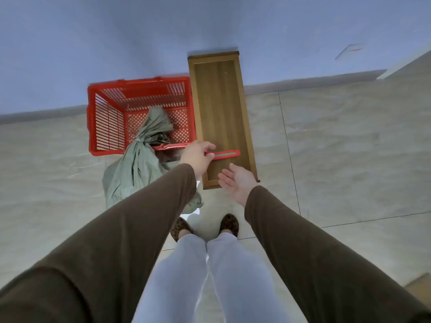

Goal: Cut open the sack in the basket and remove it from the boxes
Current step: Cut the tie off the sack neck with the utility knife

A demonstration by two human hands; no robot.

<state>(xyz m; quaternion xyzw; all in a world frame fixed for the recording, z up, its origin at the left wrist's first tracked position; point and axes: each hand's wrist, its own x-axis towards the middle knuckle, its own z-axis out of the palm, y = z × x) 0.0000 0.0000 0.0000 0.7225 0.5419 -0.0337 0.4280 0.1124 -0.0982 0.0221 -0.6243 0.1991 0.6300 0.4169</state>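
Note:
A red plastic basket (109, 127) stands on the floor against the wall. A grey-green woven sack (137, 169), tied near its top, hangs over the basket's near rim, with its top inside and its bulk on the floor outside. My left hand (197, 156) is shut on the handle of a red knife (226, 154), whose blade points right over the wooden tray. My right hand (235, 183) is open, palm up, just below the blade and holding nothing. No boxes are visible; the sack hides whatever it holds.
A long wooden tray (247, 127) lies on the floor to the right of the basket, one end at the wall. Pale floor tiles stretch left and right. My feet (229, 224) stand just behind the sack. A wooden corner (419, 290) shows at the lower right.

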